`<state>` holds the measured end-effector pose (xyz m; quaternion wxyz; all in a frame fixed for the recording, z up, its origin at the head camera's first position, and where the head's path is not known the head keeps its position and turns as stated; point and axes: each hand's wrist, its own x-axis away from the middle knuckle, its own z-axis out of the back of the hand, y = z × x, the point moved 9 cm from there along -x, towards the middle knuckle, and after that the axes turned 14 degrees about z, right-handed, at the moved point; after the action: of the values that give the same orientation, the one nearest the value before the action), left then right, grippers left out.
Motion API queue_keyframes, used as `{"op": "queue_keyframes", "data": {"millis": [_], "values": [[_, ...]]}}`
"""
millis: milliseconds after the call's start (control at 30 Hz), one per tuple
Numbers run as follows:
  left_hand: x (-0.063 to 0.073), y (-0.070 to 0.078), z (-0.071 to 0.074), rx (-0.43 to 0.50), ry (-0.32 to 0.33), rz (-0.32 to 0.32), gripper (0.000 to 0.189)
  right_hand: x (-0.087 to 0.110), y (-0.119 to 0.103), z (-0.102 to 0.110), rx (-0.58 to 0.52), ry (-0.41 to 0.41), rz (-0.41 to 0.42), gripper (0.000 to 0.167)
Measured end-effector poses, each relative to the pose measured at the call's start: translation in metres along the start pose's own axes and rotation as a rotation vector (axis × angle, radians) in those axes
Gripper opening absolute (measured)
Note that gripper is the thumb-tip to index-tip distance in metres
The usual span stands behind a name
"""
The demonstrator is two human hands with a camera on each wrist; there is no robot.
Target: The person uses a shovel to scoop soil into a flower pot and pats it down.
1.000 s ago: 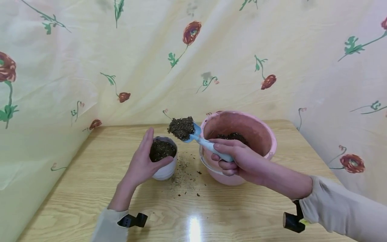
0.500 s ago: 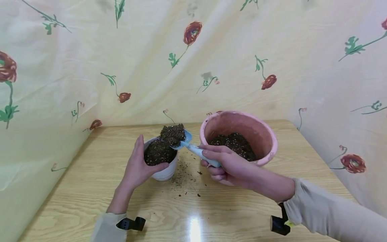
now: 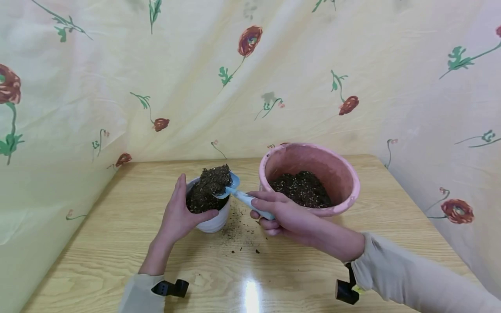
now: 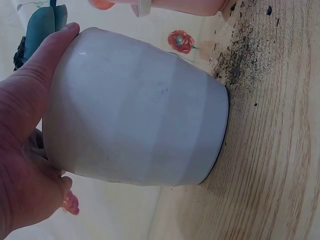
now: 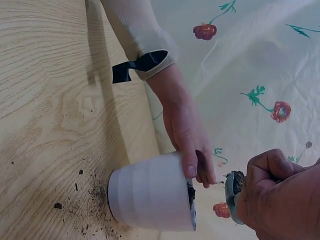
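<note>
A white flowerpot (image 3: pixel 215 224) with dark potting soil inside stands on the wooden table. My left hand (image 3: pixel 178 217) holds it at the rim, thumb on the near side and fingers around the far left; the left wrist view shows the thumb against the pot's wall (image 4: pixel 135 110). In my right hand (image 3: pixel 287 217) I grip the handle of a light-blue hand trowel (image 3: pixel 250 201). Its blade carries a heaped clump of soil (image 3: pixel 215 179) and overlaps the pot's opening in the head view. From the right wrist, the trowel's blade (image 5: pixel 231 197) shows just beyond the pot's rim.
To the right of the white pot stands a larger pink pot (image 3: pixel 355 191), with more soil (image 3: pixel 301 189) low inside. Loose crumbs of soil (image 3: pixel 236 226) lie on the table (image 3: pixel 98 243) between the pots. A flower-printed cloth (image 3: pixel 188 87) hangs behind and at both sides.
My right hand has carried the loaded trowel left and down from beside the pink pot to over the white pot. The left hand has shifted slightly left and down at the rim.
</note>
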<state>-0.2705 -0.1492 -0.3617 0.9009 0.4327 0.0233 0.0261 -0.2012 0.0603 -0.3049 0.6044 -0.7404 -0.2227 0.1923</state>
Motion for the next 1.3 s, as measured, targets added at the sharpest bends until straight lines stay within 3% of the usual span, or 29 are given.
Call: {"op": "queue_keyframes", "data": {"millis": [300, 700, 833, 1067, 1300], "values": [[0.000, -0.002, -0.001, 0.019, 0.000, -0.011, 0.133, -0.012, 0.014, -0.001, 0.041, 0.008, 0.005, 0.045], [0.000, 0.001, -0.001, 0.027, 0.009, -0.036, 0.133, -0.026, 0.036, 0.000, 0.264, 0.030, 0.040, 0.052], [-0.001, 0.002, -0.001, 0.025, 0.005, -0.039, 0.133, -0.030, 0.037, 0.000, 0.391, 0.038, 0.085, 0.052], [-0.001, 0.002, 0.002, 0.022, 0.009, -0.032, 0.134, -0.037, 0.032, -0.007, 0.755, -0.018, 0.218, 0.049], [0.000, 0.000, 0.003, 0.031, 0.007, -0.027, 0.134, -0.038, 0.024, -0.011, 0.972, -0.023, 0.242, 0.051]]}}
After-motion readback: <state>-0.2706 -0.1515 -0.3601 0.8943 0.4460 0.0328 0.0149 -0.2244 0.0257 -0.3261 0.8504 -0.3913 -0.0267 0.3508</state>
